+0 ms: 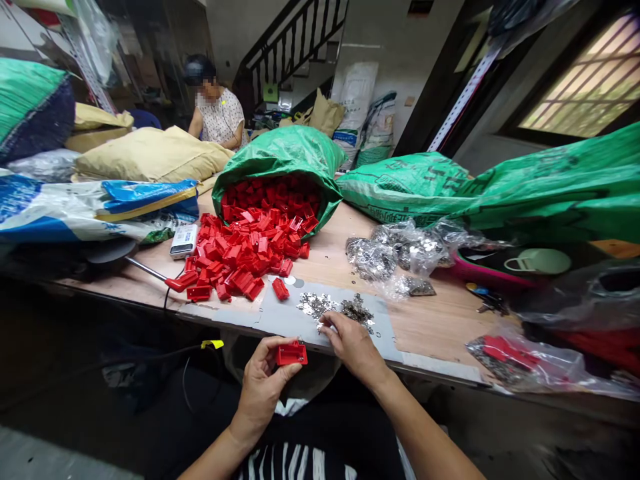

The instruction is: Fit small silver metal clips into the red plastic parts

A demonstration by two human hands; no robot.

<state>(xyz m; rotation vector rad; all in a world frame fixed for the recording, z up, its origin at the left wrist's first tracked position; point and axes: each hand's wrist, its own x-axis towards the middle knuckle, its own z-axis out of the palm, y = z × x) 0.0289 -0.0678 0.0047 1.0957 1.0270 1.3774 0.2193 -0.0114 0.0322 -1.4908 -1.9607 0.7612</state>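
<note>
Between the thumb and fingers of my left hand [261, 381] is a small red plastic box [291, 354], its open side facing me, with bits of metal at its ends. My right hand [353, 341] is over the grey mat [280, 320] at the table edge, fingertips pinched together at the near side of a pile of shiny flat metal pieces [316, 305]. Whatever those fingertips hold is too small to make out. Just right of that pile lies a darker heap of small metal parts [357, 309]. A single red box [281, 289] rests on the mat's far part.
A green sack [287, 150] spills many red boxes [245, 250] onto the table. Clear bags of metal parts [400, 250] lie to the right, near a pale green mug [543, 261]. A white device [184, 241] stands left. Another person [220, 113] sits beyond the table.
</note>
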